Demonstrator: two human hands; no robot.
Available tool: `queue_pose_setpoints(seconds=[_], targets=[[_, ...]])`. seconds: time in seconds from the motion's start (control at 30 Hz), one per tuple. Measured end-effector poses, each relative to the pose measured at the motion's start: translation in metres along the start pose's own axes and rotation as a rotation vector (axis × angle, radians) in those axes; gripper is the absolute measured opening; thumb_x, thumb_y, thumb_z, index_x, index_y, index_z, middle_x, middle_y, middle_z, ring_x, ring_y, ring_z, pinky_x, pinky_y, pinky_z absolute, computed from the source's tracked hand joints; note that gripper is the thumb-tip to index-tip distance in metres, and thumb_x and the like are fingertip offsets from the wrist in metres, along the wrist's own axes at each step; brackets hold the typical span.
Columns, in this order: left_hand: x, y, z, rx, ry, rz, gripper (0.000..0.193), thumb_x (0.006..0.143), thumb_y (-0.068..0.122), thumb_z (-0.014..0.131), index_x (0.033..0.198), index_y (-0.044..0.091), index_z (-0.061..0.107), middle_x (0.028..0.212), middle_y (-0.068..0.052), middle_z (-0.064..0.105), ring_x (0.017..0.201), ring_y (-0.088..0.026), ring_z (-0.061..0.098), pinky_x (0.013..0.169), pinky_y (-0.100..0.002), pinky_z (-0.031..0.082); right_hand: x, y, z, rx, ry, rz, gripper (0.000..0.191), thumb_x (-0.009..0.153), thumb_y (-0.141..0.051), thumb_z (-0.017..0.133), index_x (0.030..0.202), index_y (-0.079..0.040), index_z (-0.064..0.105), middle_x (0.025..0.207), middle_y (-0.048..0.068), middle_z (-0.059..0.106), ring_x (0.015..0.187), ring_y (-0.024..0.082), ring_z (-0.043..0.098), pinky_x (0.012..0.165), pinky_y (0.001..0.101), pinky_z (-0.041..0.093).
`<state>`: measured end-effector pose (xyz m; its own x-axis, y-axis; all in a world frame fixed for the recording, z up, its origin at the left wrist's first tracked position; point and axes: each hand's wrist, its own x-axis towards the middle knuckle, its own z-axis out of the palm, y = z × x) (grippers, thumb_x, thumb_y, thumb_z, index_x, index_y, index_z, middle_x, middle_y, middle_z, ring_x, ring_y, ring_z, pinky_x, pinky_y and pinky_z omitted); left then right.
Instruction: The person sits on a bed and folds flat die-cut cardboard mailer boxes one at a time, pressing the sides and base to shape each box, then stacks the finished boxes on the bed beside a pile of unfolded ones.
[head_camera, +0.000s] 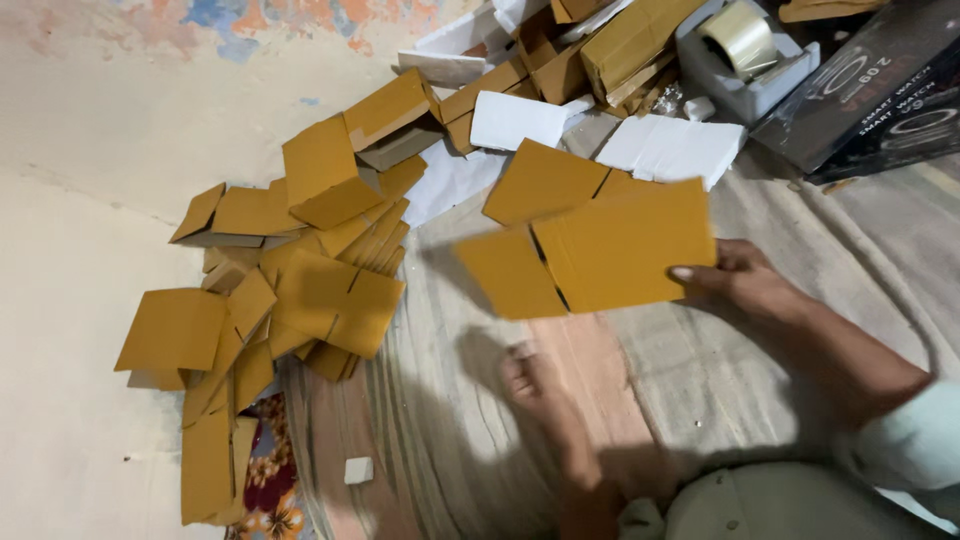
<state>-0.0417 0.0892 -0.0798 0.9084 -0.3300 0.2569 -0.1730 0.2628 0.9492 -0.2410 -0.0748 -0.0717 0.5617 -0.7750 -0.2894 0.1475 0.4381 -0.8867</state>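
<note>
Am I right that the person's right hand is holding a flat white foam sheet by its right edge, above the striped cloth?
Not quite: in the head view the right hand grips a flat mustard-yellow cardboard box blank, not a white foam sheet. The rest holds: it is held by its right edge, above the striped cloth.

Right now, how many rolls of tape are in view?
1: a roll of clear tape sits in a grey tray at the top right, beside the black box. Others may be hidden under the cardboard pile.
</note>
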Motion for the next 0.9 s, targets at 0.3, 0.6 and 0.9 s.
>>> queue_pose_setpoints(seconds=[0.3, 0.6, 0.9], targets=[[0.020, -0.093, 0.040, -0.421, -0.306, 0.068, 0.068, 0.126, 0.059, 0.025, 0.103, -0.001, 0.048, 0.094, -0.010, 0.047, 0.095, -0.028, 0.050, 0.102, -0.046, 0.041, -0.013, -0.008, -0.112, -0.137, -0.042, -0.183, 0.048, 0.095, -0.016, 0.060, 0.141, -0.002, 0.056, 0.134, 0.017, 0.065, 0.121, 0.026, 0.062, 0.105, 0.0437, 0.050], [-0.031, -0.080, 0.096, -0.436, -0.345, -0.241, 0.082, 0.101, 0.066, 0.030, 0.153, 0.004, 0.041, 0.159, -0.016, 0.043, 0.144, -0.026, 0.046, 0.123, -0.045, 0.030, -0.032, -0.019, -0.138, -0.289, -0.048, -0.571, 0.074, 0.101, -0.055, 0.043, 0.152, -0.002, 0.042, 0.150, 0.022, 0.048, 0.142, 0.033, 0.044, 0.118, 0.0487, 0.035], [-0.014, -0.015, 0.177, -0.476, -0.746, -0.180, 0.094, 0.094, 0.077, 0.041, 0.156, 0.007, 0.040, 0.158, -0.014, 0.045, 0.143, -0.028, 0.047, 0.119, -0.045, 0.040, -0.048, -0.045, -0.144, -0.609, 0.121, -0.751, 0.074, 0.095, -0.050, 0.047, 0.152, -0.004, 0.039, 0.150, 0.020, 0.043, 0.140, 0.032, 0.045, 0.114, 0.0488, 0.040]])
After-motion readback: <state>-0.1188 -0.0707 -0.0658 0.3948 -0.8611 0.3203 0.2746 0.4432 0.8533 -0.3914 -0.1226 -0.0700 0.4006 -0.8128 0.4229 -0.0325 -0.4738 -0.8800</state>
